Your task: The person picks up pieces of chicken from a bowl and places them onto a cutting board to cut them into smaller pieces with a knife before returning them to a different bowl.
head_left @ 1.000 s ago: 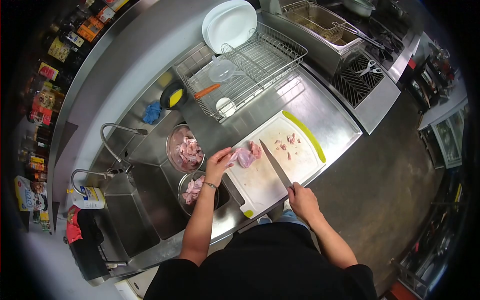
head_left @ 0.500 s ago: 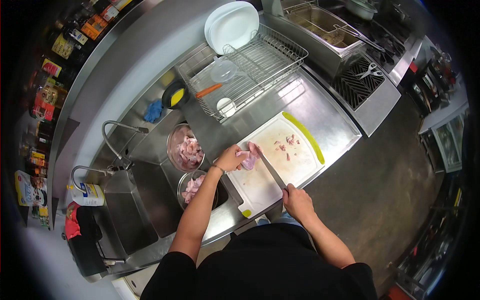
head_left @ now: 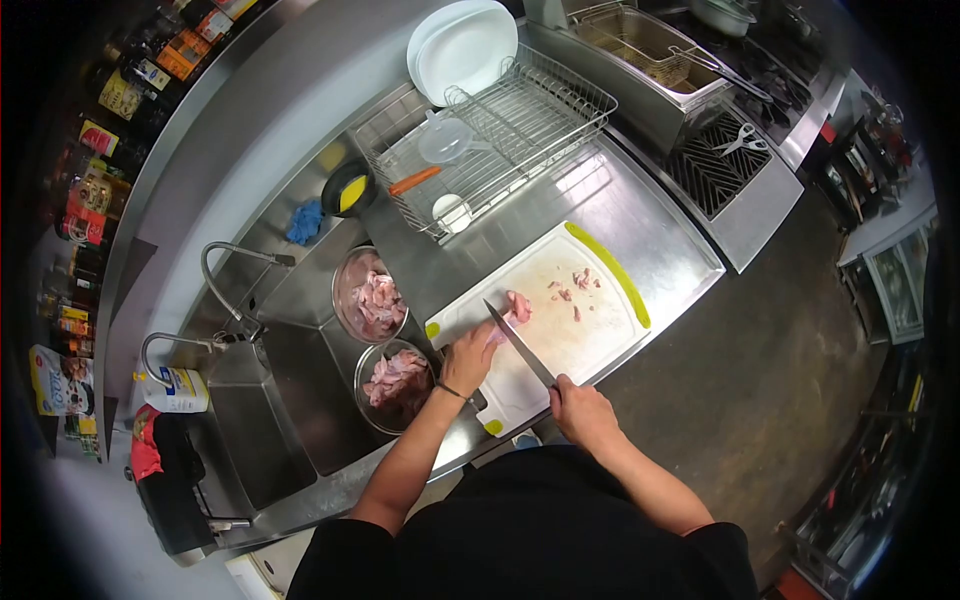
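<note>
My right hand (head_left: 585,412) is closed round the handle of a kitchen knife (head_left: 522,347). Its blade lies across a piece of raw chicken (head_left: 518,307) on the white cutting board (head_left: 555,372) with green ends. My left hand (head_left: 467,362) grips the near end of that piece, its fingers partly hidden, on the left side of the blade. Small meat scraps (head_left: 567,295) lie on the board's right half. Left of the board, two bowls hold raw chicken: a farther bowl (head_left: 343,290) and a nearer bowl (head_left: 402,428).
A wire dish rack (head_left: 560,140) with white plates (head_left: 465,50) stands behind the board. Sink basins (head_left: 262,440) with faucets (head_left: 232,246) lie left. A black bowl (head_left: 338,183) and blue cloth (head_left: 304,222) sit by the wall. Scissors (head_left: 742,140) rest on a grate at right.
My left hand has moved nearer to me, turning the chicken piece lower on the board. The knife has shifted left, its blade now across the piece. The nearer bowl is more exposed.
</note>
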A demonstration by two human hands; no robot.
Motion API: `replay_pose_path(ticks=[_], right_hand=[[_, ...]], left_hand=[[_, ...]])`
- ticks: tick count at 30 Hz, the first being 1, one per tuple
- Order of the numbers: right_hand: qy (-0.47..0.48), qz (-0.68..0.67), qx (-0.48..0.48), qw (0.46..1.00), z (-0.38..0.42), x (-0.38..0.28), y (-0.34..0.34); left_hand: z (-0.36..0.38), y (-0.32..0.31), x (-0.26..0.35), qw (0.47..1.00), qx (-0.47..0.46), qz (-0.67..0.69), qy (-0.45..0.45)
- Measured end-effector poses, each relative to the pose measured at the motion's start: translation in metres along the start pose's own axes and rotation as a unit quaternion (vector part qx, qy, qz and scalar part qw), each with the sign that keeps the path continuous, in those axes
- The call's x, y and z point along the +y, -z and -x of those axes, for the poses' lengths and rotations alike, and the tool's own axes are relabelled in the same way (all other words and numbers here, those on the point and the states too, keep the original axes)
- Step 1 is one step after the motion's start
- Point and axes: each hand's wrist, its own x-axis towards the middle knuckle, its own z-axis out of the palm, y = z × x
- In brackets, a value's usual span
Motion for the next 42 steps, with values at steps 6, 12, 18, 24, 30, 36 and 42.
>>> replay_pose_path(ticks=[6, 12, 18, 24, 30, 36, 42], right_hand=[[0.021, 0.052, -0.008, 0.998, 0.000, -0.001, -0.003], [0.014, 0.080, -0.001, 0.997, -0.026, -0.010, -0.031], [0.051, -0.011, 0.051, 0.997, -0.067, -0.016, -0.046], [0.001, 0.036, -0.041, 0.999, -0.040, -0.008, -0.016], [0.023, 0.052, -0.039, 0.998, -0.054, -0.015, -0.026], [0.093, 0.064, 0.011, 0.994, -0.095, -0.026, -0.045], [0.126, 0.071, 0.003, 0.989, -0.115, -0.033, -0.048]], left_hand=[[0.024, -0.024, -0.022, 0.997, 0.063, -0.019, -0.037], [0.029, -0.027, -0.022, 0.991, 0.091, -0.067, -0.067], [0.028, -0.032, -0.027, 0.988, 0.125, -0.055, -0.078], [0.027, -0.043, -0.027, 0.983, 0.159, -0.085, -0.030], [0.024, -0.030, -0.021, 0.991, 0.123, -0.056, -0.019], [0.029, -0.032, -0.024, 0.994, 0.099, -0.046, 0.022], [0.027, -0.029, -0.024, 0.992, 0.112, -0.052, 0.025]])
